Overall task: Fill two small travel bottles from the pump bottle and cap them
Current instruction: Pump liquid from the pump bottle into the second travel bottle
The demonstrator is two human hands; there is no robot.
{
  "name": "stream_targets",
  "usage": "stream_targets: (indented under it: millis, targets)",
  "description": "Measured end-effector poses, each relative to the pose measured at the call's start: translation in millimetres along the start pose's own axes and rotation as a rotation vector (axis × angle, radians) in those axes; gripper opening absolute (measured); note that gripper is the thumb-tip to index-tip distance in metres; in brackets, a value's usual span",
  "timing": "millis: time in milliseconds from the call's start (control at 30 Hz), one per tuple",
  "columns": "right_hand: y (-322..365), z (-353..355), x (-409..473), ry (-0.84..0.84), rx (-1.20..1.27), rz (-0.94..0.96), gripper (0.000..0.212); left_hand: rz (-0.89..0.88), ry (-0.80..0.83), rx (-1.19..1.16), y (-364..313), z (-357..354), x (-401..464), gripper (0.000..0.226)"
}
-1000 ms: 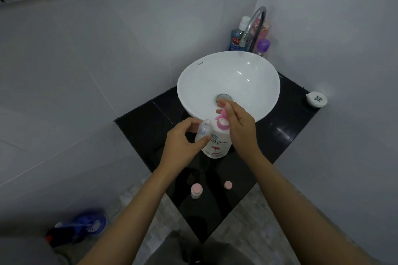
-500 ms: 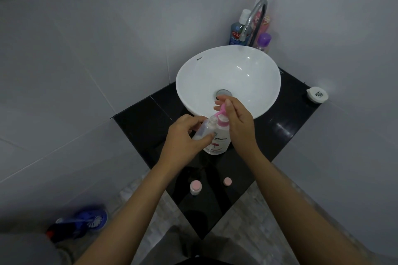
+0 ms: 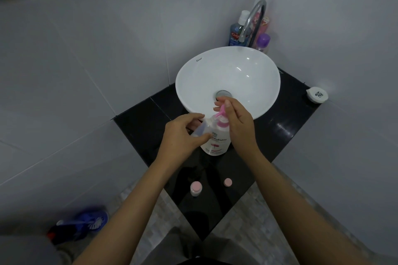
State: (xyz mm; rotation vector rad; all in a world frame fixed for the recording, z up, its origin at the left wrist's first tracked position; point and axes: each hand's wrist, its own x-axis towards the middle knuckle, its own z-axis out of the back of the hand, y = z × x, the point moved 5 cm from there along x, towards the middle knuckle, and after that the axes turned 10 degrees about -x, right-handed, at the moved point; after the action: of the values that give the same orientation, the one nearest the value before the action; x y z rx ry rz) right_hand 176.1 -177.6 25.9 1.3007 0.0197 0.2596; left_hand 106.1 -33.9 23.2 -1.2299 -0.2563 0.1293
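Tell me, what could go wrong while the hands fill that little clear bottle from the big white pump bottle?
The left hand tilts the small clear travel bottle under the pink pump spout that the right hand presses. The opening looks narrow, so lotion might miss and drip onto the glossy black counter. The loose pink cap sits near the counter's front edge and could get knocked off.

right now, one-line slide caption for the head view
Left hand tilts a clear travel bottle to the pump bottle spout as the right hand presses.
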Motion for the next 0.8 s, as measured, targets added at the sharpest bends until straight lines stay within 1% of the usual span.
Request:
stream_targets:
  millis: [133,467,667,800]
  targets:
    - [0,0,-1,0.000,0.029,-0.009,0.027,-0.012,-0.031,-0.063,-2,2,2,0.038]
    - [-2,0,-1,-0.020,-0.019,-0.004,0.025,0.130,-0.064,-0.422,9,2,-2,0.038]
    - [-2,-1,-3,-0.034,0.001,-0.002,0.026,0.135,-0.083,-0.500,8,1,-4,0.034]
    - [-1,-1,-3,-0.049,0.001,0.002,0.026,0.115,-0.090,-0.500,5,2,-6,0.041]
